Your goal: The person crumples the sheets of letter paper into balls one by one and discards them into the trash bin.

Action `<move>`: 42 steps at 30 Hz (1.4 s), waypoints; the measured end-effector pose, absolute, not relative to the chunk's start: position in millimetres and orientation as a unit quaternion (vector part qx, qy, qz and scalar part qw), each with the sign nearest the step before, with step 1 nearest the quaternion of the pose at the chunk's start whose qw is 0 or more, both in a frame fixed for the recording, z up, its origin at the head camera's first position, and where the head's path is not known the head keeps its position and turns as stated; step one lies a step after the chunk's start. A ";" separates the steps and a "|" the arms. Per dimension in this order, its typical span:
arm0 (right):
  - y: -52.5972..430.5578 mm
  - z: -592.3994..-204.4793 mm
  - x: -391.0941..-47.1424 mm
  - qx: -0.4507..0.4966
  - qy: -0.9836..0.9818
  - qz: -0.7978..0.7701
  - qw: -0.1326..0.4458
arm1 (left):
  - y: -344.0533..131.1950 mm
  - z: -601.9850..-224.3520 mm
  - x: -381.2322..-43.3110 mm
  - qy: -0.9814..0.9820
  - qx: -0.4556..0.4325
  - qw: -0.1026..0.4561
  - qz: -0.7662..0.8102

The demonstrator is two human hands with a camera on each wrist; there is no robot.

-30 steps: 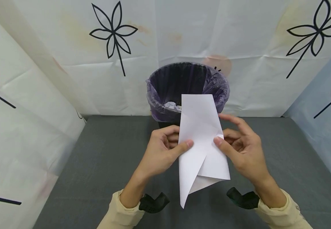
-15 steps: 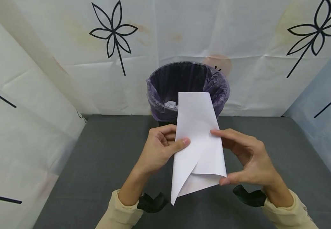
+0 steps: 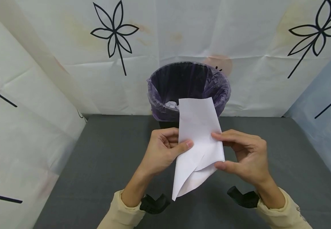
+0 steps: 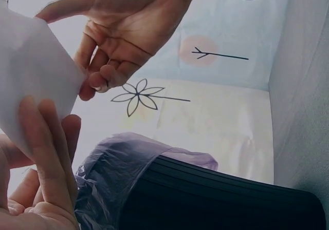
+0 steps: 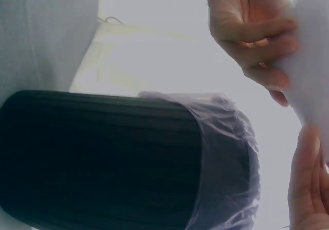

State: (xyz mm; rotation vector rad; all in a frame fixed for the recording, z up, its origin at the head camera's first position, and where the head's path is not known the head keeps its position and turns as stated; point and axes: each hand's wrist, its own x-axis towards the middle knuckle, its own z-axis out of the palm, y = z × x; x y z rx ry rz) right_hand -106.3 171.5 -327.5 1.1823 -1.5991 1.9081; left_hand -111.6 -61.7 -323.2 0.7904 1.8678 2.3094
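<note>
A folded sheet of white paper (image 3: pixel 198 127) is held upright between both hands over the table, overlapping the bin's front in the head view. My left hand (image 3: pixel 162 152) grips its left edge, thumb flat on the front and fingers behind. On the right edge, my right hand (image 3: pixel 244 154) pinches with the thumb at the lower flap and the index finger higher up. The bottom of the sheet flares open into a loose fold, pointed at lower left. In the left wrist view the paper (image 4: pixel 31 71) spans between both hands; the right wrist view shows only part of the paper (image 5: pixel 313 60).
Behind the paper stands a black bin (image 3: pixel 188 79) with a purple plastic liner (image 3: pixel 164 111) over its rim. Crumpled white paper (image 3: pixel 171 105) lies inside it. The dark grey table (image 3: pixel 111 152) meets white cloth walls (image 3: pixel 68 38) with flower drawings.
My right hand has shifted its hold along the right edge, and its thumb has pushed the lower right flap upward. The paper's top edge has dipped slightly. My left hand keeps its grip.
</note>
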 end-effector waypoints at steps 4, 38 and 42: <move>168.9 -328.2 -106.0 0.401 -0.560 0.694 0.209 | -59.8 -323.4 -111.1 0.609 0.256 0.037 0.750; 159.4 -321.9 -103.9 0.279 -0.571 0.722 0.273 | -36.2 -331.3 -103.3 0.594 0.283 -0.112 0.745; 158.1 -320.4 -103.1 0.282 -0.567 0.724 0.274 | -30.8 -332.9 -104.1 0.603 0.272 -0.167 0.731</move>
